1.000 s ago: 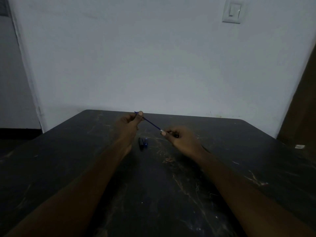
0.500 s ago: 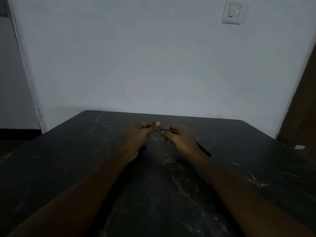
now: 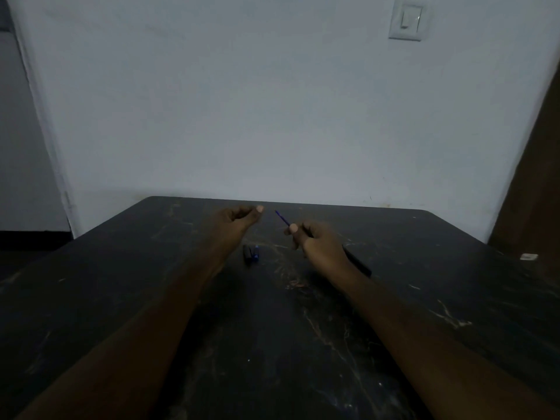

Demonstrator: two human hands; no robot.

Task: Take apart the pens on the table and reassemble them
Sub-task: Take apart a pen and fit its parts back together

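My right hand (image 3: 318,247) is closed on a dark pen barrel (image 3: 359,263), whose rear end sticks out behind the hand towards the lower right. A thin blue refill (image 3: 281,218) pokes out past my right thumb, pointing up and left. My left hand (image 3: 238,221) hovers a short way left of the refill tip, not touching it, its fingers curled and nothing visible in them. Two small pen pieces (image 3: 251,255), one dark and one blue, lie side by side on the table between and below my hands.
The black, scratched table (image 3: 272,344) runs to a white wall at the back. A small white object (image 3: 528,256) lies near the right edge. A brown door or panel (image 3: 536,177) stands on the right.
The hands had come together with the refill between them. Now my left hand has let go and moved left, leaving the refill and barrel in my right hand.
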